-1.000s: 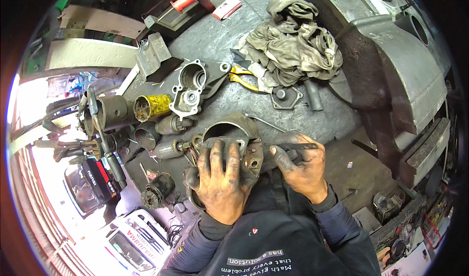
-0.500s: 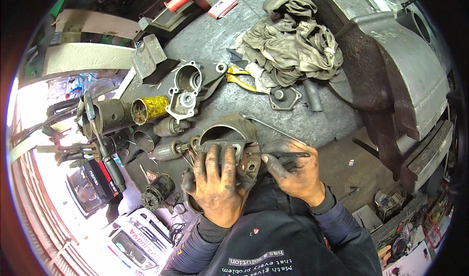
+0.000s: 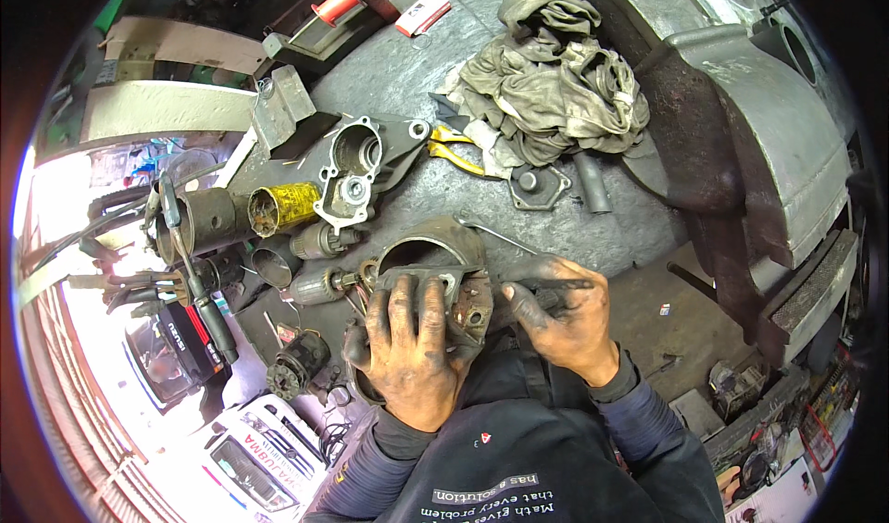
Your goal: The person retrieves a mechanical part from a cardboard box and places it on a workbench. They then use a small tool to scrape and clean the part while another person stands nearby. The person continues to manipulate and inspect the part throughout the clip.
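Observation:
A greasy metal housing (image 3: 473, 303) with a flat plate and a bolt hole sits at the bench's near edge. My left hand (image 3: 412, 356) presses down on it, fingers stretched over its top and thumb at its left side. Just right of it, my right hand (image 3: 569, 324) is closed in a pinch around a slim dark tool (image 3: 576, 284), whose exact kind I cannot make out. Its thumb lies near the housing's right side. Behind both hands, a round metal ring (image 3: 431, 236) stands against the housing, and a wrench (image 3: 500, 233) lies beside it.
To the left lie a two-bore cast housing (image 3: 356, 153), a yellow cylinder (image 3: 283, 206) and an armature (image 3: 315, 287). Yellow-handled pliers (image 3: 456, 156), a crumpled cloth (image 3: 556, 79) and a flanged cover (image 3: 540, 188) lie farther back. A large vise (image 3: 769, 143) stands at the right.
My right hand has shifted slightly right and down with the slim tool, covering more of it. My left hand and the housing have stayed in place.

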Available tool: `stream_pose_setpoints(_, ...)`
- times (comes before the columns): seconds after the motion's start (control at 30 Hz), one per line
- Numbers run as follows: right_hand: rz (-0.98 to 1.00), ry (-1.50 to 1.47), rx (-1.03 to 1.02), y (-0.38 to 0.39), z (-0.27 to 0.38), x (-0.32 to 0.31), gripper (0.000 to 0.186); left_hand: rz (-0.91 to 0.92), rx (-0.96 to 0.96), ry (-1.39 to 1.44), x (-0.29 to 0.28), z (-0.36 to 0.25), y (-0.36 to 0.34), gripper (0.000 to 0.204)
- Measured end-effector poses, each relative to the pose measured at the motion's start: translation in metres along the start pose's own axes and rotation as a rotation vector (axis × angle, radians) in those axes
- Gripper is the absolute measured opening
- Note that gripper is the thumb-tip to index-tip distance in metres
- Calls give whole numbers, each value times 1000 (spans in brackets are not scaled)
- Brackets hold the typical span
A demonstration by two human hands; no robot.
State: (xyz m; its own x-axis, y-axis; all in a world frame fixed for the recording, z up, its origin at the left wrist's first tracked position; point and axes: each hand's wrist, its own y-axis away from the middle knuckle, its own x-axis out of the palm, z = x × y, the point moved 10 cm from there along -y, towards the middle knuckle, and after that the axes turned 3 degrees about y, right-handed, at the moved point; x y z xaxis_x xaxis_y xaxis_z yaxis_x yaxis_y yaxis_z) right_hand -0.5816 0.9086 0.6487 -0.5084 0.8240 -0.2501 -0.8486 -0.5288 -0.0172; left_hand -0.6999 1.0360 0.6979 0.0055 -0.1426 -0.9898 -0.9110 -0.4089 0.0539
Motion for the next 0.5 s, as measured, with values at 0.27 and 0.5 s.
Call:
stream_pose_setpoints(0.27,42,-40,-13,1,2,5,13,-10,-9,-6,-1,-1,-1,90)
stream_pose_setpoints(0.5,60,-32,5,2,2,5,12,-37,-8,-10,-3,-2,-2,93)
